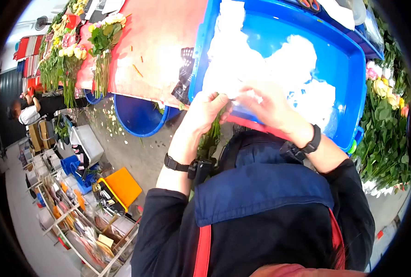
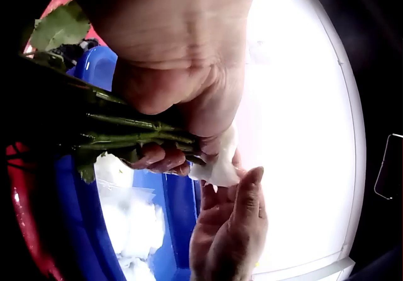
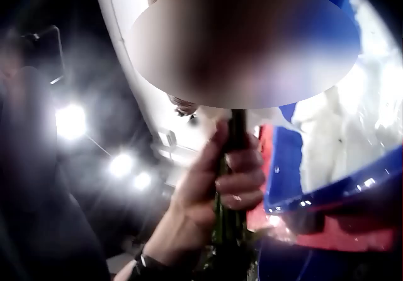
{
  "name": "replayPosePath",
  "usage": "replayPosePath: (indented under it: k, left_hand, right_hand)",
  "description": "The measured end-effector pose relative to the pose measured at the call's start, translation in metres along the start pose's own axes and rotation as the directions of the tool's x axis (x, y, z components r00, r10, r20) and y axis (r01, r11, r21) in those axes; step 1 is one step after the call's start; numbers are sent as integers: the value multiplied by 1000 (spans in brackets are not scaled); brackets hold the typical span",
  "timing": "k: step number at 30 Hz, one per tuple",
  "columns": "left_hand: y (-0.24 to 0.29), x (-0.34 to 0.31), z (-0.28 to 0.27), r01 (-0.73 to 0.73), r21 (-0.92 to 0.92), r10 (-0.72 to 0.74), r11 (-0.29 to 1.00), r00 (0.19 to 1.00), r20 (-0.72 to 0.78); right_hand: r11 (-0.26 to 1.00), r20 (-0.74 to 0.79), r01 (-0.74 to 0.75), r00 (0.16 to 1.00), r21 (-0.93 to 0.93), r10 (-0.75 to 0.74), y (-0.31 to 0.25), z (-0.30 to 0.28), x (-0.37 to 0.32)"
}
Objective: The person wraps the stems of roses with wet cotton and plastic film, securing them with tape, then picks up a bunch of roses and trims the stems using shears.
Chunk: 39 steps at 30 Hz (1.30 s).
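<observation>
My left hand [image 1: 208,113] grips a bundle of green stems [image 2: 138,133] near their cut ends, thumb on one side and fingers curled under them. A white, soft, damp-looking wad [image 2: 221,164] lies against the stem ends. My right hand [image 2: 230,230] is at this wad, its fingers behind it and its thumb standing up clear of it. Both hands are over the near rim of a blue tub [image 1: 353,101], which holds piles of white wads [image 1: 291,57]. In the right wrist view an oval blur covers the stem ends; the left hand [image 3: 236,180] shows below it around the stems.
A red-covered table [image 1: 159,46] stretches left, with bunches of roses [image 1: 104,37] along it. A round blue bin [image 1: 138,115] stands below its edge. More flowers [image 1: 385,111] stand right. An orange-lidded box [image 1: 122,187] and cluttered shelving [image 1: 85,231] lie lower left. Another person [image 1: 35,111] is far left.
</observation>
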<state>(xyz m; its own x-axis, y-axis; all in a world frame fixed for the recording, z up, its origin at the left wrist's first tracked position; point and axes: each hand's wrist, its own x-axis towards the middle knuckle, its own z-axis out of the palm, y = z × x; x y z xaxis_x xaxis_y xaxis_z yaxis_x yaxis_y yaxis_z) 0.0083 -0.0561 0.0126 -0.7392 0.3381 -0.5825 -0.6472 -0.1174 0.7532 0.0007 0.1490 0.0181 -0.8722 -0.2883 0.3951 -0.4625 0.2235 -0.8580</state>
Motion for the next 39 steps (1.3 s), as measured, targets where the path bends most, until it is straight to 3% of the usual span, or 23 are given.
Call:
replayPosePath:
  k: [1, 3, 4, 7, 8, 11, 12, 15, 19, 22, 23, 25, 27, 29, 32, 35, 39]
  left_hand:
    - [0, 1, 2, 9, 18, -9, 1000, 1000, -8]
    - [0, 4, 7, 22, 44, -21, 999, 999, -34]
    - [4, 1, 14, 29, 52, -28, 998, 999, -18]
    - [-2, 9, 25, 24, 94, -29, 995, 998, 50]
    - [-2, 9, 28, 17, 106, -22, 994, 999, 45]
    - [2, 3, 32, -77, 32, 72, 996, 987, 145]
    - [12, -1, 43, -47, 123, 37, 991, 996, 79]
    - [14, 2, 57, -124, 393, 149, 911, 988, -34]
    - [-5, 12, 60, -198, 198, 196, 960, 980, 34]
    - [-1, 13, 56, -14, 33, 12, 999, 997, 72]
    - [1, 12, 55, 57, -17, -55, 998, 995, 81]
    - [-12, 20, 61, -73, -208, 61, 976, 996, -61]
    - [-20, 22, 61, -144, -188, 120, 972, 984, -131]
    - [-20, 18, 57, -147, 24, 149, 989, 983, -110]
    - [-20, 18, 48, -37, 36, 37, 999, 999, -15]
    - [-20, 26, 38, 23, -112, -10, 993, 994, 113]
    - [-17, 23, 39, 51, -203, -33, 978, 995, 94]
  right_hand:
    - [998, 93, 56, 994, 39, -59, 5, 5, -1]
    - [928, 6, -236, 970, 287, 245, 18, 12, -4]
    - [836, -1, -365, 916, 410, 401, 20, 13, -6]
    - [807, 73, -482, 870, 342, 488, 11, 18, -2]
    - [703, 147, -534, 833, 470, 534, 16, 16, -4]
    - [547, 233, -523, 827, 654, 512, 24, 8, -11]
    - [487, 244, -524, 815, 699, 526, 26, 8, -13]
    - [304, 303, -516, 786, 801, 539, 29, 6, -14]
    - [56, 403, -479, 790, 876, 462, 30, 11, -19]
    - [-67, 524, -553, 735, 831, 430, 59, 6, -42]
    - [-57, 533, -572, 719, 818, 446, 70, 3, -50]
    - [4, 509, -590, 701, 807, 500, 66, 2, -43]
    - [111, 417, -557, 725, 823, 549, 58, 6, -34]
    - [227, 297, -489, 772, 842, 562, 48, 15, -22]
    - [164, 256, -388, 817, 907, 517, 33, 28, -12]
    - [91, 373, -513, 724, 854, 581, 36, 26, -16]
    - [192, 362, -634, 635, 749, 682, 31, 28, -18]
